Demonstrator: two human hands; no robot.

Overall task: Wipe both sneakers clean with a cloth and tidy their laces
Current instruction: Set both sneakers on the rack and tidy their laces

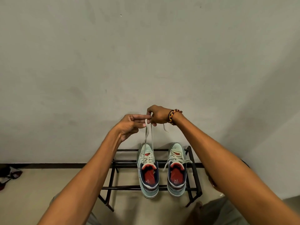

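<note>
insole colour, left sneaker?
Red, inside the left sneaker on the rack; head view shows it best.

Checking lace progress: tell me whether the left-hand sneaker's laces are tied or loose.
Loose. Both ends of the left sneaker's lace are pulled up taut, pinched by the left hand and right hand; no knot shows.

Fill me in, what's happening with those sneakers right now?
A person is working on the laces of the left sneaker. Both hands are raised above it: the left hand and the right hand each pinch a lace end, pulling the two strands up taut. Both sneakers sit side by side on a metal rack. The right sneaker has its laces lying loose over the sides. No cloth shows.
</note>
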